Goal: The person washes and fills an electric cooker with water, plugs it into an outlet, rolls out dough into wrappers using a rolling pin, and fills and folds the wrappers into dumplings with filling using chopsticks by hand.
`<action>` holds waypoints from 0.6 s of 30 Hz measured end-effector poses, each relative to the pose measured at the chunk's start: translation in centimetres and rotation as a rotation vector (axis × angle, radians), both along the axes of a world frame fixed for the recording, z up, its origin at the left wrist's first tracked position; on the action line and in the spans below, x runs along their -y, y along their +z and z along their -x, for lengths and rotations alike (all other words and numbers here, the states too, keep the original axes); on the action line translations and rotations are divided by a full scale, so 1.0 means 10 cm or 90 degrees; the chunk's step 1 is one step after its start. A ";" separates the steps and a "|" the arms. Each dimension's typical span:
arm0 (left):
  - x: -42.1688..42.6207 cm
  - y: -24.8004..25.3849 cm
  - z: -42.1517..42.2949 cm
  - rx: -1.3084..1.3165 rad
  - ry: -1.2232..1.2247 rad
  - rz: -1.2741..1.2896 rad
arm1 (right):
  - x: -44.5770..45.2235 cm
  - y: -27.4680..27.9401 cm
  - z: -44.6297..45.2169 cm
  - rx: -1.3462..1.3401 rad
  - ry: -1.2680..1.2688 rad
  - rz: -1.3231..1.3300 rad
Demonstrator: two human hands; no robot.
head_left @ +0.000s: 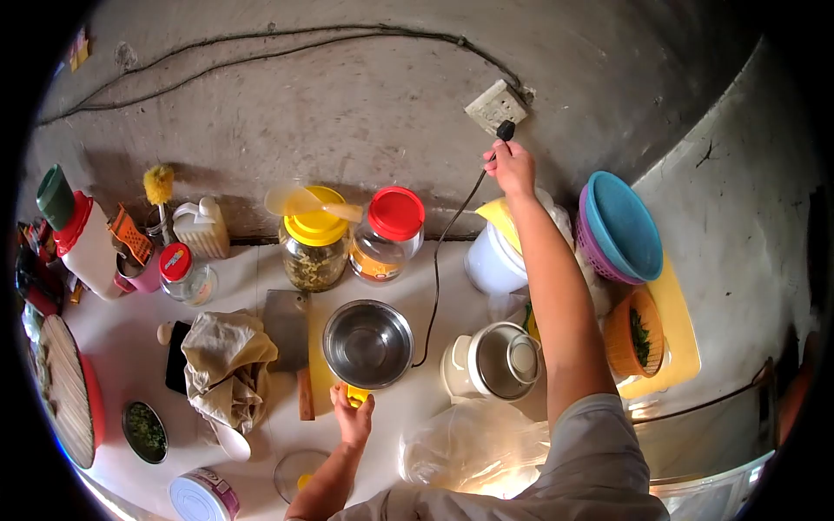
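Observation:
A steel electric pot (368, 343) with a yellow handle (357, 395) stands on the table, its inside shiny and bare. My left hand (352, 418) is closed on that handle. Up at the wall, my right hand (512, 167) pinches a black plug (505, 131) where its cord begins. The plug is at the lower edge of a white wall socket (495, 105); whether it touches, I cannot tell. From the plug, the black cord (440, 252) runs down to the pot's right side. Left of the pot lies a cleaver (287, 334) with a wooden handle.
A jar with a yellow lid (316, 227) and one with a red lid (396, 214) stand behind the pot. Right of it are a cream cooker (460, 369) and a clear plastic bag (460, 443). A crumpled cloth (226, 356) and a bowl of greens (144, 431) lie left.

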State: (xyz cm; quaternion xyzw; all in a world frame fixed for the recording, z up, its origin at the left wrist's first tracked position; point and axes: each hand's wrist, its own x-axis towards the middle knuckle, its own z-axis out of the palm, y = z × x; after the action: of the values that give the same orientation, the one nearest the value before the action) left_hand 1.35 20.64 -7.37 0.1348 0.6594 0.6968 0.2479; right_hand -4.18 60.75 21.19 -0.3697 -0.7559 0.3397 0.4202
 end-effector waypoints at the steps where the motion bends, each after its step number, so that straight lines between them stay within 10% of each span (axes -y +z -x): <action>1: -0.02 -0.03 0.00 -0.026 0.004 0.004 | -0.03 -0.01 0.04 0.004 0.003 -0.002; 18: -0.24 0.01 -0.27 -0.223 -0.086 0.068 | 0.03 -0.07 0.43 -0.065 -0.109 -0.037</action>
State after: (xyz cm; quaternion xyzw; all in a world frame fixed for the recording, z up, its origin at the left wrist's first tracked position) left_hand 4.09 23.03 -7.26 0.2844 0.7181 0.6084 0.1824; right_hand -8.47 60.43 20.46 -0.4030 -0.7087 0.2991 0.4958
